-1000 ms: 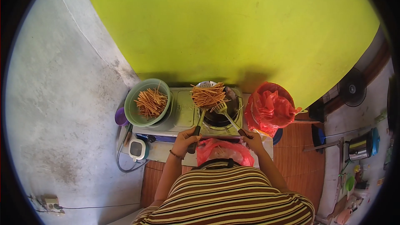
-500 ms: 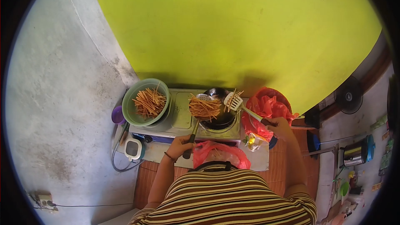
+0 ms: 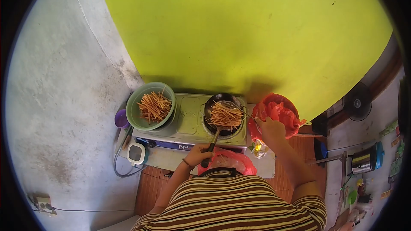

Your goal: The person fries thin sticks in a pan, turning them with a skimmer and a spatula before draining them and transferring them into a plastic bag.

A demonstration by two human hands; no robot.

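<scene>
My left hand (image 3: 198, 154) is closed round the dark handle of a skimmer (image 3: 217, 134). A heap of thin golden-brown fried sticks (image 3: 226, 115) covers the skimmer's bowl, over the wok (image 3: 209, 101) on the stove. To the wok's right, my right hand (image 3: 271, 130) grips a slotted spatula (image 3: 248, 114); its shaft points toward the sticks and its head is hardly visible. Left of the wok stands a green basin (image 3: 133, 113) holding more fried sticks (image 3: 154, 106).
The stove (image 3: 189, 110) stands against a yellow-green wall. Right of it is a red basin (image 3: 292, 102) lined with red plastic. A pink plastic bag (image 3: 229, 162) lies in front, near my body. A purple cup (image 3: 121, 118) and a white-lidded container (image 3: 136, 154) sit at left.
The skimmer with its sticks has moved right, over the wok. My right hand has come left and slightly down, bringing the spatula to the sticks; its slotted head no longer shows clearly.
</scene>
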